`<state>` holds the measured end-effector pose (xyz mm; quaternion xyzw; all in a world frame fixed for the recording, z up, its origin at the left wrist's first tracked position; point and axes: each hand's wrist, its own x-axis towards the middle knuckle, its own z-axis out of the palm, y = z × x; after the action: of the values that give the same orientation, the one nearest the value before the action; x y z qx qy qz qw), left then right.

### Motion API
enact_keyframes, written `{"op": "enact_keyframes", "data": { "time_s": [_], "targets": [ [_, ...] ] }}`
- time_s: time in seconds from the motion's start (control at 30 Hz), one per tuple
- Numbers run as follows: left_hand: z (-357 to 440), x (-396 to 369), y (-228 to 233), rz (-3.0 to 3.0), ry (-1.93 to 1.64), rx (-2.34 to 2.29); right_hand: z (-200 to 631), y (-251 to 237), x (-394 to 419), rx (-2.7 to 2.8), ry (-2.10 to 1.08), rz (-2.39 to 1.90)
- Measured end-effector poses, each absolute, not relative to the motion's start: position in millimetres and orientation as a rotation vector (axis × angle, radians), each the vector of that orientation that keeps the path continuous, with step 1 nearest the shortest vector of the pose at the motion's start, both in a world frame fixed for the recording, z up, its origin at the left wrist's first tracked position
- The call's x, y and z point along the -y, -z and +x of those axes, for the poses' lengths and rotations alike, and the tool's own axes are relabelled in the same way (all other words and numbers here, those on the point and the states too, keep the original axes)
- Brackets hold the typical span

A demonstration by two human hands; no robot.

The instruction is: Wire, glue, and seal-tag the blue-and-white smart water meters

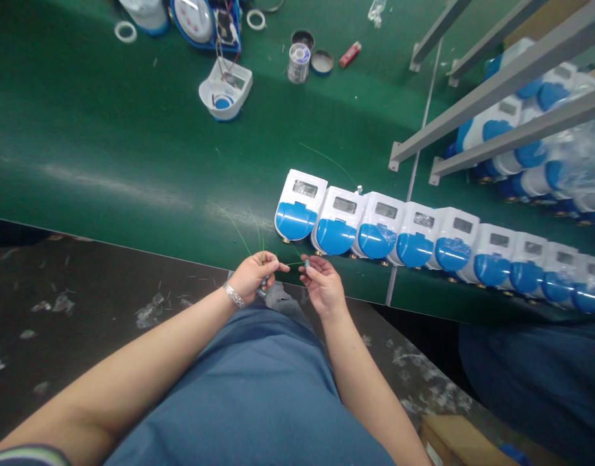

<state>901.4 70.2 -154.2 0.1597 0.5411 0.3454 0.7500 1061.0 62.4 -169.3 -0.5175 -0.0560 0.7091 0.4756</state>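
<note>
I see my left hand (255, 275) pinching a bunch of thin green wires (251, 243), fanned upward so one pulls free. My right hand (320, 285) pinches a small grey seal (307, 264) beside it, just below the meter row (423, 239) on the green bench (107, 142).

Green, white and blue
White meters (377, 228) had blue covers; the table (107, 142) was dark green; thin wires (248, 239) green.

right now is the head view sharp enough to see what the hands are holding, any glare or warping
Head view: wide-angle warping bends the table edge; soft glare streaks the green surface; the left hand and right hand pinch thin green wires, barely resolved.
</note>
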Motion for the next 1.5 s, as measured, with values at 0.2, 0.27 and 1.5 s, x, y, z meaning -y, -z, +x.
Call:
{"op": "enact_keyframes", "data": {
  "time_s": [0.2,0.27,1.5],
  "targets": [
    [903.0,-71.0,153.9,0.364,-0.744,-1.186,1060.0,167.9,-63.3,0.141,-1.735,-1.265],
    [902.7,-70.7,154.6,0.369,-0.745,-1.189,1059.8,168.1,-63.2,0.142,-1.734,-1.264],
    [899.9,-68.8,159.1,0.303,-0.769,-1.208,1051.6,168.4,-60.5,0.175,-1.720,-1.275]
  ]
}}
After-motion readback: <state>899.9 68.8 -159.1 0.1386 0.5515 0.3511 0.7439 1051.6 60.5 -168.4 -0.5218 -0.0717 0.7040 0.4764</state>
